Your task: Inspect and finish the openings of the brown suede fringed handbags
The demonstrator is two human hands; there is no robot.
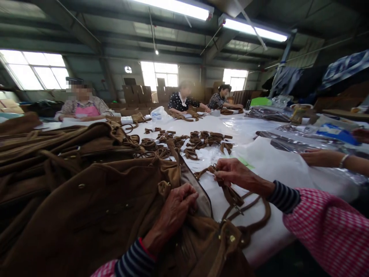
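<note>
A brown cloth bag (115, 192) with small metal fittings lies before me, its lined mouth (201, 198) gaping. At that opening my left hand (178, 204) is closed with bent fingers on the bag's edge; the fingertips are partly hidden. Over the white table, to the right of the opening, my right hand (235, 175) pinches a brown strap (232, 196) by its metal-buckle end. The strap hangs down from the fingers, and a metal clip shows lower down. Brown handles (263, 217) curve out beside the bag's near right corner.
Several bundled straps (201, 140) lie on the white table (239, 127). More brown bags (57, 142) are stacked at left. Another person's hand (323, 157) reaches in from the right over plastic sheeting (268, 154). Several people work across the table.
</note>
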